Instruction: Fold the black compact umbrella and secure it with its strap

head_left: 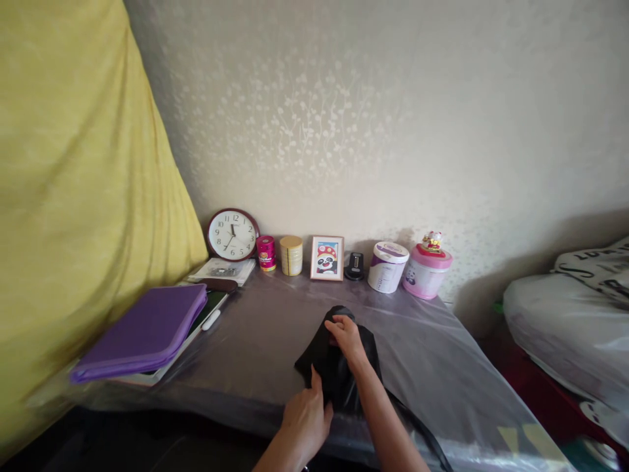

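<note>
One black bag (pixel 339 377): lay mid-table, long axis running from the near edge toward the wall.
Right hand (pixel 346 335): at the far end, fingers curled over it, seemingly pinching.
Left hand (pixel 307 416): clasped the near-left edge.
Table (pixel 255 354): plastic-covered.

Black bag (pixel 339 373) glossy, perhaps plastic; table cover (pixel 432 354) smooth sheeny film (creased).
</note>
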### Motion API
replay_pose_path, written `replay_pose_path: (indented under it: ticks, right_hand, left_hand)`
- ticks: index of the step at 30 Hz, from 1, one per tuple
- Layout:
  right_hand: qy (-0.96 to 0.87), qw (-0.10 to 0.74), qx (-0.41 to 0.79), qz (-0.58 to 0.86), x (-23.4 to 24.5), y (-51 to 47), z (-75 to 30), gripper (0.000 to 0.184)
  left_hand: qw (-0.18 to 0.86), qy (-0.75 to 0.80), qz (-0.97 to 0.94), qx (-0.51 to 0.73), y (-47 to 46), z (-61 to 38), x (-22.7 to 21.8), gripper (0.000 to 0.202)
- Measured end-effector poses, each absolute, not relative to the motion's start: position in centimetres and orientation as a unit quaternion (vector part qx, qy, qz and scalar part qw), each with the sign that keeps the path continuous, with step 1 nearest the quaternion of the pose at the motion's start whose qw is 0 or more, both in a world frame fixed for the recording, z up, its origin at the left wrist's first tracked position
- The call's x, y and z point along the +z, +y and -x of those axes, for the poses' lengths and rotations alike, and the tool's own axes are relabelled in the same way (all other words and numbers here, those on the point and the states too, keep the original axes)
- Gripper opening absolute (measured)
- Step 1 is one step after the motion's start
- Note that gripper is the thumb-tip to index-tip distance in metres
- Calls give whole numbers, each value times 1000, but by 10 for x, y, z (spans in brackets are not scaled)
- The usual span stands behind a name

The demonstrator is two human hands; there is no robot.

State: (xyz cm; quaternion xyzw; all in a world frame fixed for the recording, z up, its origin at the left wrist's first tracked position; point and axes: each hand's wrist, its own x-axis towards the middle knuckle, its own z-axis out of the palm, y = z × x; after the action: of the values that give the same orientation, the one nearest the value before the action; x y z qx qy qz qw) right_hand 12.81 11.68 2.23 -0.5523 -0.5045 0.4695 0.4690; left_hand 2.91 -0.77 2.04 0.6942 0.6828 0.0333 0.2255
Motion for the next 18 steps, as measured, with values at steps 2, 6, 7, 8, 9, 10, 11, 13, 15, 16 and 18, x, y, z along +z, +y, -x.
replay_pose_path:
  ticks: [2,6,7,8,9,10,11,13,15,16,18]
  right_hand:
    - [-529,441,460,560,14,123,-122,21]
    - [-567,412,450,553,4,128,-120,15]
    - [-583,403,440,551,4,128,-120,14]
    - [-603,391,426,550,5,127,-121,12]
    - [-627,376,406,548,7,126,-121,11]
    - [-653,358,385,545,10,125,-122,11]
    - [-678,340,363,541,13,123,-122,11]
    - [-714,310,334,532,19,120,-123,12]
    - [-735,293,319,522,23,116,-124,14]
    - [-743,288,313,518,25,114,-125,15]
    - [-752,284,302,512,26,111,-126,17]
  left_hand:
    - [220,683,-696,31,-8,-24,22,57]
    - [161,674,-718,66,-16,-15,33,48]
    - [135,665,-729,92,-18,-15,38,43]
    - [108,651,-742,122,-20,-17,41,39]
    - [89,632,-755,148,-20,-20,44,36]
    - [77,612,-769,169,-19,-24,46,34]
    - [70,589,-785,181,-17,-27,46,31]
    - [61,556,-805,197,-9,-34,40,26]
    - [50,525,-822,215,1,-36,29,29]
    - [49,513,-828,220,5,-36,23,36]
    - [53,509,-829,224,9,-33,13,43]
